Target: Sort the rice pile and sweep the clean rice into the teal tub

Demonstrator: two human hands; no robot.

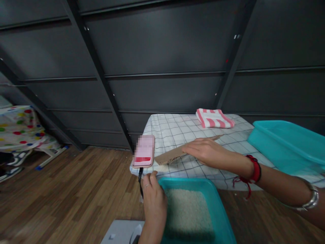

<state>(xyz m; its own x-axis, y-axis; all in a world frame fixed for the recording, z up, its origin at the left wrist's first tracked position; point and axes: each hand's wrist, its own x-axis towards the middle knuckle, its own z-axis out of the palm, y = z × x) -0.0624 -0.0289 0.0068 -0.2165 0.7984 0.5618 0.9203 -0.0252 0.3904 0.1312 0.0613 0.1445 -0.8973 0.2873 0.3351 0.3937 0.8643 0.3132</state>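
Observation:
My right hand (207, 151) lies flat, fingers together, on a strip of brown cardboard (175, 154) that rests on the checked tablecloth (175, 130). A small heap of rice (162, 166) sits at the cardboard's near end by the table edge. My left hand (153, 200) grips the near-left rim of a teal tub (218, 217) holding white rice (186, 213), held just below the table edge. A pink phone (144, 151) with a black cable lies at the table's left corner, just above my left hand.
A folded pink-and-white striped towel (214, 118) lies at the table's far side. Another teal tub (289, 144) stands on the right. A dotted cloth on a frame (20, 128) is at the left. Dark metal wall panels (162, 61) stand behind; wooden floor (71, 193) lies below.

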